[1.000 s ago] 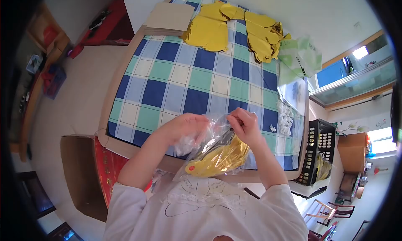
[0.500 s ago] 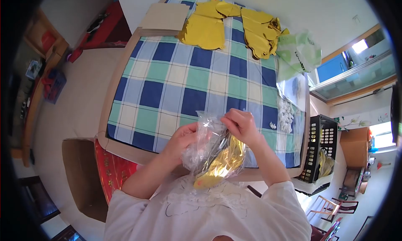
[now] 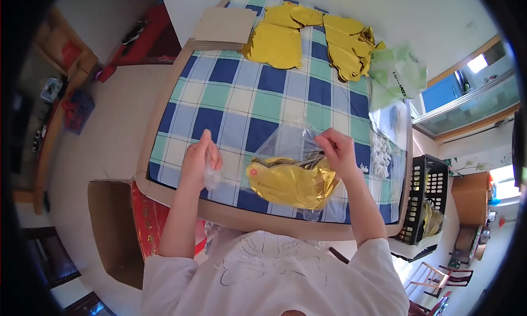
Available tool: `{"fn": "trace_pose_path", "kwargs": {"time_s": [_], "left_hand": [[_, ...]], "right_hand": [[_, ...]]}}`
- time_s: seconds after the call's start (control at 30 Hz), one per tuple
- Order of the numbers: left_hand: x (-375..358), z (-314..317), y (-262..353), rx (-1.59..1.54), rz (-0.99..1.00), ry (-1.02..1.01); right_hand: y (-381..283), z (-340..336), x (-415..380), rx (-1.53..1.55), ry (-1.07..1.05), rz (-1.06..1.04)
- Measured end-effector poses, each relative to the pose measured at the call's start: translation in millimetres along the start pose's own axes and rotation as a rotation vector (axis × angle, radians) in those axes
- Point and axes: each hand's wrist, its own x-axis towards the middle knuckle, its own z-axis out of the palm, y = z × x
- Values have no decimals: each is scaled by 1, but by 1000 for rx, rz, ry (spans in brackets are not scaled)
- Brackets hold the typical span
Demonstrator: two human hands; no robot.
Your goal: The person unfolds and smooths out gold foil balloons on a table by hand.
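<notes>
My right hand [image 3: 339, 151] is closed, pinching the upper right edge of a clear plastic bag [image 3: 288, 139]. In the bag lies a folded gold foil piece [image 3: 291, 185] with a pink spot, which looks like a flat foil balloon. The bag is over the near edge of the checked cloth. To its left, my left hand [image 3: 198, 161] is closed around a small crumpled piece of clear plastic [image 3: 212, 177], apart from the bag.
Flat gold foil pieces [image 3: 274, 44] lie at the table's far side, beside a cardboard stack [image 3: 224, 26]. A green-white plastic bag [image 3: 399, 74] and small white pieces [image 3: 380, 155] are on the right. A black crate [image 3: 420, 198] and an open cardboard box [image 3: 112, 228] flank the table.
My hands have moved apart. The left has shifted leftward with the crumpled plastic, away from the bag. The bag with the gold foil has moved forward over the cloth, still in my right hand.
</notes>
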Motion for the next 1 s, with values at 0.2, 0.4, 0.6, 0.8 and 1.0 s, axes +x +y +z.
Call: {"fn": "trace_pose_path", "kwargs": {"time_s": [0.2,0.4,0.6,0.8,1.0], "left_hand": [[-2,24,38,166,139,63],[13,-2,17,370,397,21],[9,14,-4,818,571,85],[1,35,-25,1308,637,-87],[-1,15,-34,1459,657,-169]], "right_hand": [[-69,-58,42,-20,348,-238],[-80,18,4,-414,-118,-374],[-37,74,-45,-154,-305,-188],[-16,64,-12,-294,-86,-246],[7,78,-19,-356,-180,-220]]}}
